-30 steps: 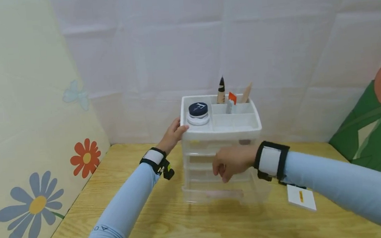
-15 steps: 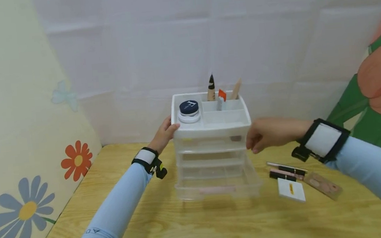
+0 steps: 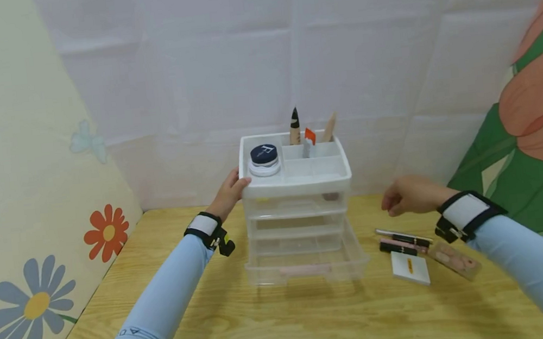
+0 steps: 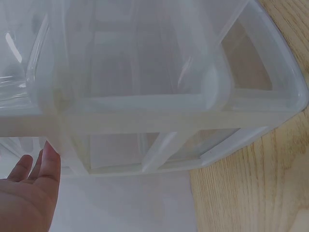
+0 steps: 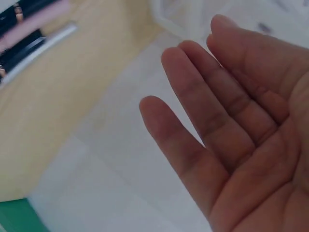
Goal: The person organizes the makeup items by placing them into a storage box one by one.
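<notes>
A white drawer organizer (image 3: 295, 177) with clear drawers stands on the table. My left hand (image 3: 227, 194) holds its upper left edge, thumb at the front corner and the other fingers along the side. In the left wrist view, the fingertips (image 4: 49, 152) are against the side frame. The lowest drawer (image 3: 353, 251) is pulled out, and a pale pink strip (image 3: 306, 270) shows at its front. To the organizer's right, my right hand (image 3: 413, 195) hovers above the table with loosely bent fingers and holds nothing. Slim cosmetic tubes (image 3: 398, 248) lie in front of it.
On the organizer's top sit a dark-lidded round jar (image 3: 264, 155), a black-tipped tube (image 3: 294, 128), an orange-capped item (image 3: 309, 139) and a beige stick (image 3: 329, 127). A white square box (image 3: 410, 268) and a tan patterned case (image 3: 454, 261) lie at right. A cloth backdrop (image 3: 185, 90) stands behind.
My right hand has moved from in front of the drawers to the right, clear of the organizer. My left hand stays on its edge. The view has shifted slightly right.
</notes>
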The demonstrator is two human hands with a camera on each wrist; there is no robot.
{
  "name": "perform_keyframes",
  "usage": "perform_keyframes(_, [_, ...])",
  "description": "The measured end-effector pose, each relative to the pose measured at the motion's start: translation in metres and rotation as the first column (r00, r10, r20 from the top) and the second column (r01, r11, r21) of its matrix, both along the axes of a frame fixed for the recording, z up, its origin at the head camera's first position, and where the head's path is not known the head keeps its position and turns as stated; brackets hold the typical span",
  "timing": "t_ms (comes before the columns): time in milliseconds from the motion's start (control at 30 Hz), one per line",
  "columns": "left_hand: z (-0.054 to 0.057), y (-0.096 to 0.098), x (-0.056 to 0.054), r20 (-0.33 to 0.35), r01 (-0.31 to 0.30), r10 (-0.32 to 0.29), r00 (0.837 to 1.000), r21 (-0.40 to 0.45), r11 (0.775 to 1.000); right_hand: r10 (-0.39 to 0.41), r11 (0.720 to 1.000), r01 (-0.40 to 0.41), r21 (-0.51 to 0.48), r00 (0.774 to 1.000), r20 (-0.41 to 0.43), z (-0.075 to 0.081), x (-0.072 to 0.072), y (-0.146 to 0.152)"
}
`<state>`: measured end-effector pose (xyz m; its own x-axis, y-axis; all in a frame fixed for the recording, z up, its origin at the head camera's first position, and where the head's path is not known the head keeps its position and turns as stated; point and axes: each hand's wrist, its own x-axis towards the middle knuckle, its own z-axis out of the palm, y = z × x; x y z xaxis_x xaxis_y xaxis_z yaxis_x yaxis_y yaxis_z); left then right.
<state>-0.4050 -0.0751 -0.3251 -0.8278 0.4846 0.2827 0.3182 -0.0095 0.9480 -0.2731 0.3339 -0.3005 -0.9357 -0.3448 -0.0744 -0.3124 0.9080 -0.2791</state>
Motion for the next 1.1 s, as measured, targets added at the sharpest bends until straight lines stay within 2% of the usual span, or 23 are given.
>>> perform_keyframes(233, [0.000, 0.000, 0.000, -0.001, 0.001, -0.001, 1.000, 0.003, 1.000, -0.118, 0.993, 0.117, 0.034, 0.992, 0.033, -0.042, -0.012, 0.023])
perform_keyframes(467, [-0.003, 0.000, -0.002, -0.008, 0.011, -0.011, 1.000, -0.006, 1.000, -0.261, 0.964, 0.255, 0.073, 0.961, 0.093, -0.079, -0.026, 0.041])
perform_keyframes(633, [-0.002, -0.001, -0.003, -0.025, 0.014, -0.014, 1.000, -0.011, 1.000, -0.315, 0.947, 0.304, 0.103, 0.942, 0.116, -0.092, -0.032, 0.047])
perform_keyframes(867, [0.000, -0.002, -0.001, -0.020, 0.009, -0.010, 1.000, -0.007, 1.000, -0.324, 0.944, 0.314, 0.097, 0.940, 0.108, -0.108, -0.036, 0.054])
perform_keyframes(1100, [-0.003, -0.001, -0.003, -0.006, 0.011, -0.012, 1.000, -0.005, 1.000, -0.363, 0.930, 0.352, 0.104, 0.925, 0.116, -0.119, -0.037, 0.054])
